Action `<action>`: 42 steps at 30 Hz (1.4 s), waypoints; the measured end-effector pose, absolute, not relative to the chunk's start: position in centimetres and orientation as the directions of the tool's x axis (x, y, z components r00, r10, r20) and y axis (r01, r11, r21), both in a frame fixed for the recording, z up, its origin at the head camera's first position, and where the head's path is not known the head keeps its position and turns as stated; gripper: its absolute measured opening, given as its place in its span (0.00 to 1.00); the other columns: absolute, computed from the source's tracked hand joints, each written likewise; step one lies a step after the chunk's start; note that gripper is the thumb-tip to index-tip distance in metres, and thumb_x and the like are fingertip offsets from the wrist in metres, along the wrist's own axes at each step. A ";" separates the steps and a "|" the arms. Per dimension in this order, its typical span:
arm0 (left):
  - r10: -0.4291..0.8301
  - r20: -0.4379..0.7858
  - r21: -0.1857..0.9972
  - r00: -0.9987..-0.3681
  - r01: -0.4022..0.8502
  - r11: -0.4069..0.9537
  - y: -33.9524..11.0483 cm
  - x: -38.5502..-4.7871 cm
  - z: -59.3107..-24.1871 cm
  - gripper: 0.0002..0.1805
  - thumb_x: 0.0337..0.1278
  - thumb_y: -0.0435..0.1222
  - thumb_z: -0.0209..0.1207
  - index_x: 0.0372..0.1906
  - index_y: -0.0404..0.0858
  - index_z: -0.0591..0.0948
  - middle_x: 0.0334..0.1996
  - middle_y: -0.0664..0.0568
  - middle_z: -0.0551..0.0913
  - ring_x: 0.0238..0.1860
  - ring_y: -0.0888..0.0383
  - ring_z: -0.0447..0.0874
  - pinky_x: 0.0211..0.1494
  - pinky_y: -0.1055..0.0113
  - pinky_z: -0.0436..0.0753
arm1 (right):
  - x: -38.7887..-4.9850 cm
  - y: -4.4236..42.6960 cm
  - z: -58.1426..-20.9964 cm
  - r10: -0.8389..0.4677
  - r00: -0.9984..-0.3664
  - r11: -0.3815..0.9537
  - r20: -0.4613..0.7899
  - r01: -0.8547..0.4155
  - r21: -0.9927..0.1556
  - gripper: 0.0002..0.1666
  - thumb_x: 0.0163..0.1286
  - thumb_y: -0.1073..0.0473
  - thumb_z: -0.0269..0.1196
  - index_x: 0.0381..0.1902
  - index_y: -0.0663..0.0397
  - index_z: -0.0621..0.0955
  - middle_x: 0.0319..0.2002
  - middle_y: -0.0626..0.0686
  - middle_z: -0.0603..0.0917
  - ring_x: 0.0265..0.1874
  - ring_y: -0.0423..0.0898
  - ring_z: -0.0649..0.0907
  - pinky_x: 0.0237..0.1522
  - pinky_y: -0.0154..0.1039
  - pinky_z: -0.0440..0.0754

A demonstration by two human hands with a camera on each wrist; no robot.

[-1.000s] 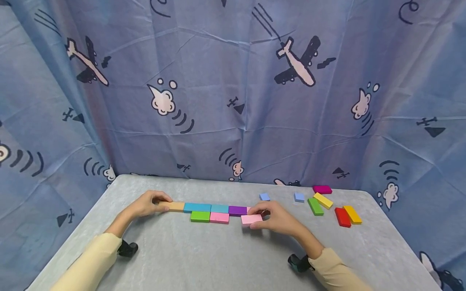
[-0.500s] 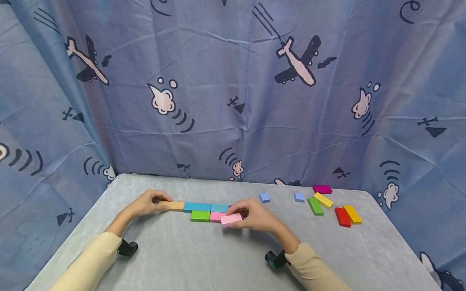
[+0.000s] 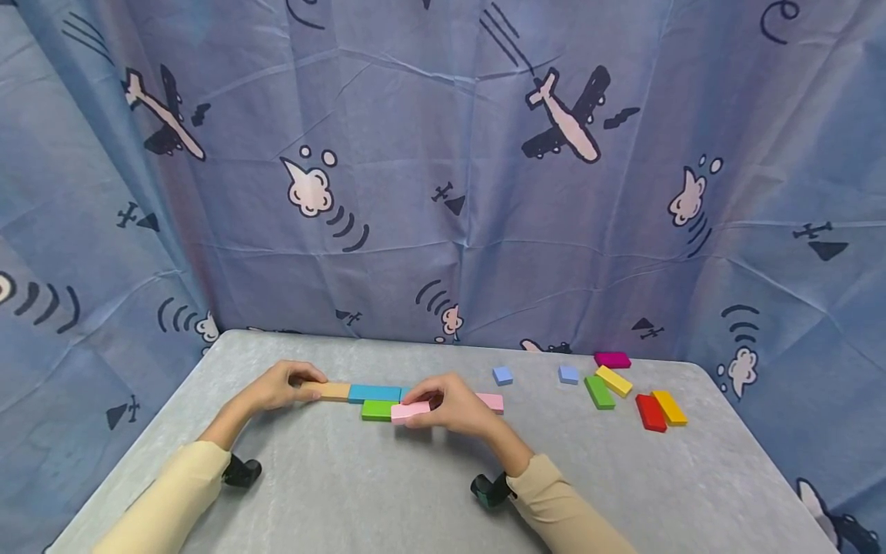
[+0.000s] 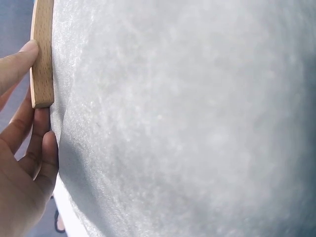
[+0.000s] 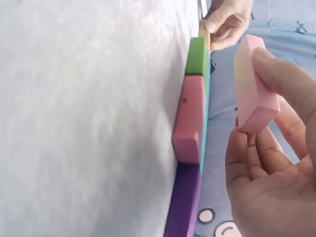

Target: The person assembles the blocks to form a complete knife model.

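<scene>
Compared with half a second ago, the right hand (image 3: 448, 402) is farther left, its thumb and fingers pinching a pale pink block (image 3: 410, 414) raised clear of the front row (image 5: 192, 86). That row looks only begun: a green block (image 3: 377, 411) and a rose block (image 5: 189, 111) are down, end to end. The back row (image 3: 384, 395) seems laid, from a tan block (image 3: 335, 392), pinched by the left hand (image 3: 282, 386), through a blue block (image 3: 370, 394) and a purple block (image 5: 182, 202) to a pink end block (image 3: 491, 402). Farther right, seemingly unused, lie a red block (image 3: 651, 413), two yellow blocks (image 3: 669, 408), a loose green block (image 3: 599, 392), two light-blue pieces (image 3: 502, 375) and a magenta block (image 3: 612, 359).
</scene>
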State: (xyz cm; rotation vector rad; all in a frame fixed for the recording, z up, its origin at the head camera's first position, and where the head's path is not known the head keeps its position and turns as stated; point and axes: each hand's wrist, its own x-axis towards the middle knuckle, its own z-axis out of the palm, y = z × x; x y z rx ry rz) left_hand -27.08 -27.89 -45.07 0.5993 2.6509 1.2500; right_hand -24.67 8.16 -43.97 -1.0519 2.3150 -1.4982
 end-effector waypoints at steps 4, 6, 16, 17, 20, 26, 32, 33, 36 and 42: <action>0.415 0.032 0.770 -0.909 0.287 0.570 -27.9 -27.1 -45.0 0.11 0.57 0.28 0.71 0.45 0.33 0.88 0.41 0.48 0.86 0.41 0.52 0.80 0.43 0.62 0.78 | -25.1 7.2 -44.7 -0.635 -0.745 0.248 0.205 -0.447 -0.860 0.16 0.55 0.67 0.79 0.43 0.61 0.90 0.38 0.51 0.88 0.30 0.43 0.77 0.32 0.32 0.73; 0.417 0.031 0.771 -0.909 0.287 0.569 -27.9 -27.1 -45.0 0.11 0.57 0.28 0.71 0.45 0.33 0.88 0.41 0.48 0.86 0.41 0.52 0.80 0.43 0.62 0.78 | -25.0 6.7 -44.8 -0.631 -0.750 0.252 0.196 -0.438 -0.863 0.16 0.55 0.66 0.79 0.42 0.60 0.90 0.37 0.50 0.88 0.31 0.42 0.77 0.33 0.32 0.73; 0.432 0.050 0.763 -0.901 0.314 0.565 -28.0 -27.1 -45.1 0.11 0.58 0.28 0.71 0.45 0.31 0.87 0.41 0.46 0.87 0.40 0.53 0.80 0.44 0.62 0.78 | -24.8 4.1 -45.3 -0.633 -0.755 0.294 0.173 -0.440 -0.848 0.15 0.54 0.68 0.79 0.41 0.61 0.89 0.35 0.50 0.88 0.30 0.40 0.80 0.33 0.32 0.76; 0.433 0.051 0.764 -0.900 0.314 0.563 -27.9 -27.0 -45.0 0.11 0.58 0.28 0.71 0.45 0.31 0.87 0.41 0.45 0.86 0.40 0.53 0.80 0.44 0.62 0.78 | -24.8 3.9 -45.4 -0.632 -0.755 0.298 0.173 -0.444 -0.845 0.15 0.54 0.68 0.79 0.40 0.60 0.89 0.35 0.50 0.87 0.30 0.40 0.79 0.32 0.32 0.76; 0.436 0.051 0.766 -0.899 0.315 0.561 -27.8 -26.9 -44.8 0.11 0.58 0.27 0.70 0.46 0.29 0.87 0.42 0.44 0.86 0.41 0.51 0.80 0.44 0.61 0.78 | -24.9 3.5 -45.6 -0.629 -0.759 0.311 0.170 -0.446 -0.839 0.14 0.53 0.67 0.80 0.39 0.59 0.90 0.33 0.49 0.87 0.28 0.39 0.79 0.31 0.32 0.76; 0.430 0.048 0.750 -0.902 0.317 0.580 -27.6 -27.0 -45.0 0.11 0.59 0.22 0.67 0.46 0.24 0.85 0.42 0.37 0.86 0.41 0.47 0.79 0.42 0.60 0.77 | -25.0 3.0 -45.7 -0.621 -0.765 0.329 0.170 -0.450 -0.830 0.14 0.53 0.67 0.80 0.38 0.58 0.90 0.33 0.47 0.87 0.31 0.40 0.80 0.34 0.32 0.77; 0.433 0.049 0.761 -0.900 0.314 0.568 -27.7 -26.9 -45.0 0.11 0.59 0.24 0.68 0.47 0.26 0.85 0.42 0.39 0.86 0.41 0.49 0.80 0.43 0.61 0.77 | -24.8 2.8 -45.5 -0.623 -0.764 0.337 0.169 -0.457 -0.823 0.13 0.53 0.66 0.80 0.37 0.58 0.90 0.33 0.47 0.86 0.30 0.40 0.80 0.34 0.32 0.77; 0.435 0.049 0.764 -0.899 0.314 0.563 -27.7 -26.9 -44.9 0.11 0.59 0.25 0.69 0.47 0.27 0.86 0.42 0.41 0.86 0.41 0.49 0.80 0.43 0.61 0.77 | -24.8 2.7 -45.5 -0.622 -0.765 0.341 0.166 -0.456 -0.822 0.13 0.53 0.66 0.80 0.37 0.58 0.90 0.33 0.47 0.86 0.30 0.40 0.80 0.34 0.32 0.77; 0.438 0.052 0.770 -0.898 0.315 0.554 -27.8 -26.9 -44.8 0.11 0.58 0.27 0.70 0.46 0.29 0.86 0.42 0.43 0.87 0.41 0.51 0.80 0.43 0.62 0.78 | -24.7 2.6 -45.4 -0.621 -0.767 0.348 0.162 -0.455 -0.820 0.13 0.53 0.66 0.80 0.37 0.58 0.90 0.32 0.47 0.86 0.30 0.40 0.80 0.34 0.32 0.78; 0.440 0.056 0.775 -0.896 0.317 0.547 -27.9 -26.9 -44.9 0.11 0.58 0.27 0.70 0.46 0.30 0.87 0.42 0.43 0.87 0.41 0.52 0.80 0.43 0.62 0.78 | -24.7 2.4 -45.5 -0.623 -0.769 0.368 0.142 -0.448 -0.815 0.13 0.52 0.66 0.81 0.35 0.57 0.89 0.31 0.46 0.85 0.30 0.41 0.79 0.33 0.32 0.76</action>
